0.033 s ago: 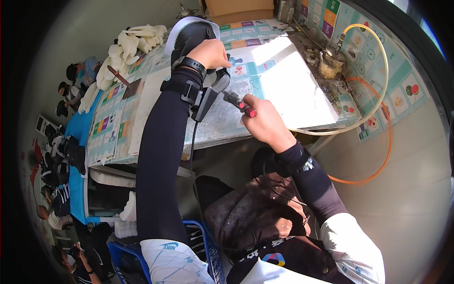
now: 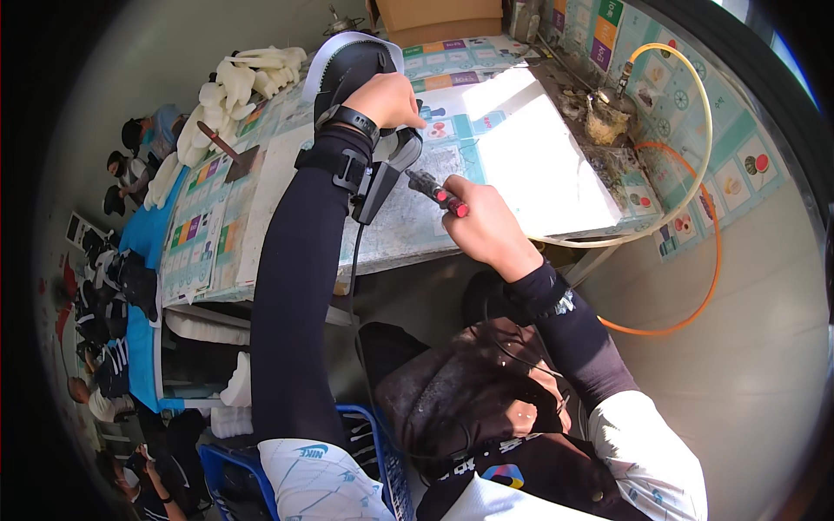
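A black shoe [image 2: 347,65] with a white rim around its far end lies tilted over the bench. My left hand [image 2: 389,97] is closed around its middle, and the fingertips are partly hidden. Below that hand a grey curved part [image 2: 406,149] shows beside the black device strapped to my left wrist. In my closed right hand [image 2: 488,224] is a small dark tool [image 2: 426,182] with red round ends; its exact kind is unclear. The tool's dark tip points up and left toward the grey part, with a small gap visible between them.
Under my hands is a bench [image 2: 287,191] covered in printed sheets. White foam-like pieces [image 2: 228,91] and a scraper [image 2: 230,156] lie at left. A pale yellow hose [image 2: 711,130] and an orange hose [image 2: 717,252] loop at right. A cardboard box [image 2: 443,17] stands behind. People work far left.
The tool in my right hand has shifted very slightly left. My left hand and the shoe stay almost in place.
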`<action>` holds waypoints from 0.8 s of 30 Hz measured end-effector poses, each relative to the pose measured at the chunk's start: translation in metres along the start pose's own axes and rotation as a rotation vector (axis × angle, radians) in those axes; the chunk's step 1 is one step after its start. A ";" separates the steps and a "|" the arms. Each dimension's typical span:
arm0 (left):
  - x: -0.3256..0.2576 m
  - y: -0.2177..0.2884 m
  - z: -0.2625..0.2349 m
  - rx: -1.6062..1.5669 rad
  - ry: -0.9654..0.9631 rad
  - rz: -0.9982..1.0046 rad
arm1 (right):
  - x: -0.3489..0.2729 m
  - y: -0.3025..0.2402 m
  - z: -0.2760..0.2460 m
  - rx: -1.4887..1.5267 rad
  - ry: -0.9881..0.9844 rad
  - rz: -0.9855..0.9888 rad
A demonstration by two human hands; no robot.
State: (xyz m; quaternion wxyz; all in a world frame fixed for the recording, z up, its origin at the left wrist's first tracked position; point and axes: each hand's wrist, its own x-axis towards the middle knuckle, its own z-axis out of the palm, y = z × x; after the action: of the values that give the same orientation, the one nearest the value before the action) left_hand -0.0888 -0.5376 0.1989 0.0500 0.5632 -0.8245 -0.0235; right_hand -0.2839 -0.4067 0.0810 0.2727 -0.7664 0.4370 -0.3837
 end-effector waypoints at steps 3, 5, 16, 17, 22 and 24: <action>-0.006 -0.011 0.004 0.004 0.077 0.045 | 0.000 -0.005 0.001 0.016 0.034 0.039; -0.006 -0.017 0.008 0.047 0.151 0.037 | 0.001 -0.003 -0.003 0.024 0.055 0.065; -0.054 0.015 -0.005 0.379 0.393 0.025 | -0.008 0.013 -0.093 0.187 -0.062 0.021; -0.049 0.015 0.014 0.407 0.408 0.055 | -0.007 0.016 -0.097 0.141 -0.100 -0.050; -0.022 0.043 0.026 0.084 0.384 0.251 | -0.012 0.022 -0.132 -0.118 -0.066 -0.203; -0.016 0.061 0.020 0.044 0.362 0.265 | -0.011 0.020 -0.145 -0.159 -0.026 -0.218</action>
State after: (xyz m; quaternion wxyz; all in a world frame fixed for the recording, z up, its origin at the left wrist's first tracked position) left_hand -0.1419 -0.5012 0.1838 0.1874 0.4460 -0.8692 0.1028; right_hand -0.4161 -0.4186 0.1430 0.1733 -0.8334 0.3768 -0.3654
